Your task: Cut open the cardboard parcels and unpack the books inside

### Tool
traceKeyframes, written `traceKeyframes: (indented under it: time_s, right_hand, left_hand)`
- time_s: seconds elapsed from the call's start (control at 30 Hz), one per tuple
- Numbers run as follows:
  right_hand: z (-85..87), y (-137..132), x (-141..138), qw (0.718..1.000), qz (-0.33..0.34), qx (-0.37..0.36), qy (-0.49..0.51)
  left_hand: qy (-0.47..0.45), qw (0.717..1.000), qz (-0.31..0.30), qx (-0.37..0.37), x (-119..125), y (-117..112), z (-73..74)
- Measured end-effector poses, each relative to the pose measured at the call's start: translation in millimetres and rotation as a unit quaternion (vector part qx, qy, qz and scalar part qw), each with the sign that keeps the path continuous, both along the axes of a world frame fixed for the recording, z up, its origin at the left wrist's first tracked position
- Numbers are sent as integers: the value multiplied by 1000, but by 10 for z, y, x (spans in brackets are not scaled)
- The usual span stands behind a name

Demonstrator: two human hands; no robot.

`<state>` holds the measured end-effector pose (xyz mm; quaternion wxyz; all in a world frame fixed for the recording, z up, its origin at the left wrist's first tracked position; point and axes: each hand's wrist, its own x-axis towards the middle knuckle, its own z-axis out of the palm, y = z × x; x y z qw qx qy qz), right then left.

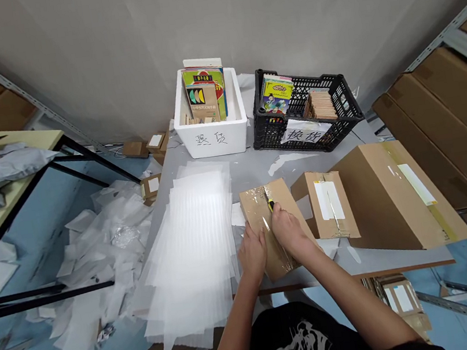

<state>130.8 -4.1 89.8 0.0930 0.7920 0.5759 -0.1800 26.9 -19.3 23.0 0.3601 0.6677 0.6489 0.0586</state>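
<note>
A small flat cardboard parcel (260, 206), sealed with clear tape, lies on the grey table (259, 168) right in front of me. My left hand (252, 252) presses on its near left edge with curled fingers. My right hand (288, 230) is closed round a small yellow and black cutter (270, 204), whose tip rests on the tape along the top of the parcel.
Two more taped cardboard boxes, one small (326, 205) and one large (390, 198), lie to the right. A stack of white foam sheets (192, 251) covers the table's left side. At the back stand a white foam bin (212, 137) and a black crate (307, 114), both holding books. Torn wrapping litters the floor (97, 259).
</note>
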Motion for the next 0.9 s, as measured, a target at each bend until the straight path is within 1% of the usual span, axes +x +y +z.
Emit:
traceKeyframes:
  time_s: [0.13,0.27,0.37,0.43,0.5,0.57,0.67,0.77,0.83,0.9]
  right_hand:
    - [-13,-9,1,1000,2,13,2]
    - [-10,-46,-8,1000,11,4,-5]
    - [87,-61,22,1000,0,-15,17]
    - [188,-55,78,997,-31,-30,61]
    - [272,-39,154,992,-65,-25,109]
    - [303,-25,229,986,-74,-6,147]
    - [244,-35,302,983,-56,5,175]
    - [143,-75,322,984,-48,10,173]
    - [93,-92,321,985,-54,15,163]
    - [63,-89,318,981,-82,2,177]
  left_hand:
    - [-3,1000,-5,8,2,0,15]
    - [2,1000,-3,5,10,-3,19]
    - [-1,1000,1,8,9,-8,21]
    - [-5,1000,-1,8,4,-9,21]
    - [-9,1000,-2,8,-1,-11,18]
    - [-8,1000,0,8,-3,-14,11]
    - [2,1000,3,10,-2,-20,3]
    - [2,1000,3,12,2,-26,3]
    - [5,1000,6,8,4,-29,4]
    - [13,1000,5,6,5,-31,4]
